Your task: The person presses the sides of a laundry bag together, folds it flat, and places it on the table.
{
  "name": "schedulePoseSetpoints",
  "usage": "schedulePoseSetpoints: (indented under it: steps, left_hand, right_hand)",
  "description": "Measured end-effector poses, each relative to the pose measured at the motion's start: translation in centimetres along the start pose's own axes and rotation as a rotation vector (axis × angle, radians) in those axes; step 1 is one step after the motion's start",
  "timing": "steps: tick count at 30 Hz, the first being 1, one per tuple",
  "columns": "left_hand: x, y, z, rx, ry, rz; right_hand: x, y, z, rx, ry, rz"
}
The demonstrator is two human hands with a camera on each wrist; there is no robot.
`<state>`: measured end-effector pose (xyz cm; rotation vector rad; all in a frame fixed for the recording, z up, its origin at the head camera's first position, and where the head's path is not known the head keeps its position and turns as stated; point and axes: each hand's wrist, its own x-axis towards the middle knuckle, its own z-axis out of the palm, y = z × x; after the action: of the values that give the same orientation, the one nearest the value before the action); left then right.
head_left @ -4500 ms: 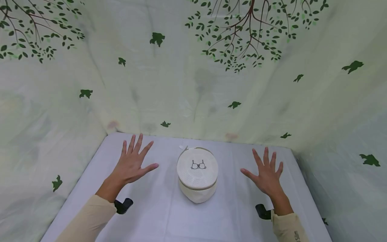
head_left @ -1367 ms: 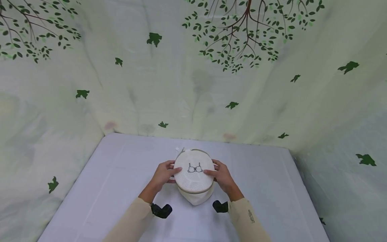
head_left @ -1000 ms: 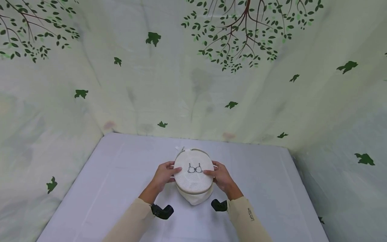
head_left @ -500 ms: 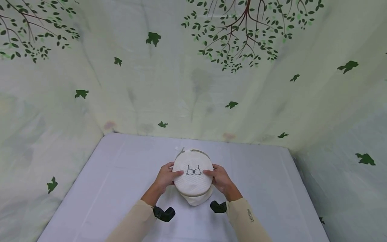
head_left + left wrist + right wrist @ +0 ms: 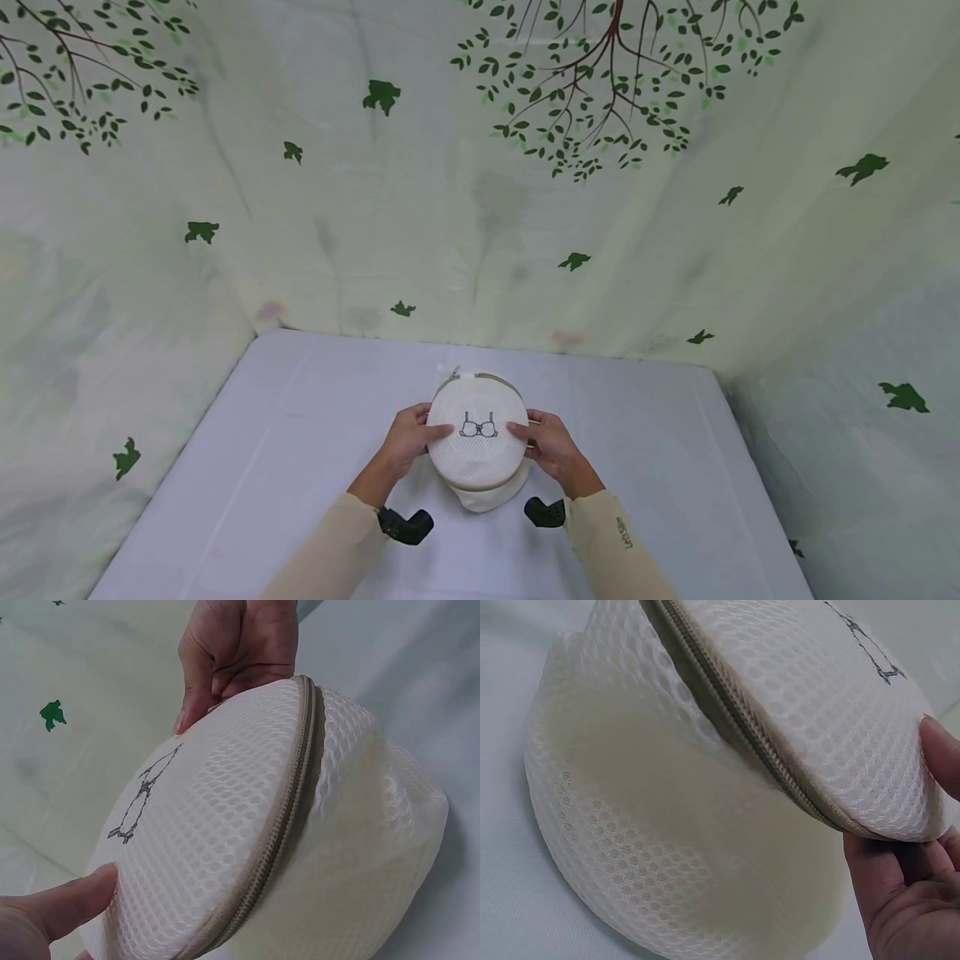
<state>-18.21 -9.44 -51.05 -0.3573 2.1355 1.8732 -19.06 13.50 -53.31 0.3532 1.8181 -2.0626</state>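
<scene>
A round white mesh laundry bag (image 5: pixel 480 467) with a bra outline on its lid stands on the white table, the lid tilted toward me. My left hand (image 5: pixel 408 435) grips its left edge, thumb on top of the lid and fingers under the rim. On the opposite edge my right hand (image 5: pixel 553 443) holds it the same way. A beige zip (image 5: pixel 281 825) circles the lid and looks closed along the stretch in the left wrist view. Below it the soft mesh side (image 5: pixel 667 847) sags and bulges. The undersides of the fingers are partly hidden.
The table (image 5: pixel 300 400) carries a white cloth and meets a pale curtain (image 5: pixel 480 208) printed with branches and leaves at the back and sides. Black wrist cameras (image 5: pixel 405 527) hang under both forearms. A zip pull (image 5: pixel 453 372) sticks up at the bag's far left.
Both hands were spread wide over the table at first, then came in and took hold of the lid's sides. Over the last second the lid has tipped slightly toward me.
</scene>
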Motion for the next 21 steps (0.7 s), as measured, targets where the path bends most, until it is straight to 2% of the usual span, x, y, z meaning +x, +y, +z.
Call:
schedulePoseSetpoints:
  steps: [21]
  left_hand:
    - [0.07,-0.26,-0.09,0.016,0.033,0.015]
  right_hand:
    - [0.11,0.02,-0.05,0.048,0.012,-0.021]
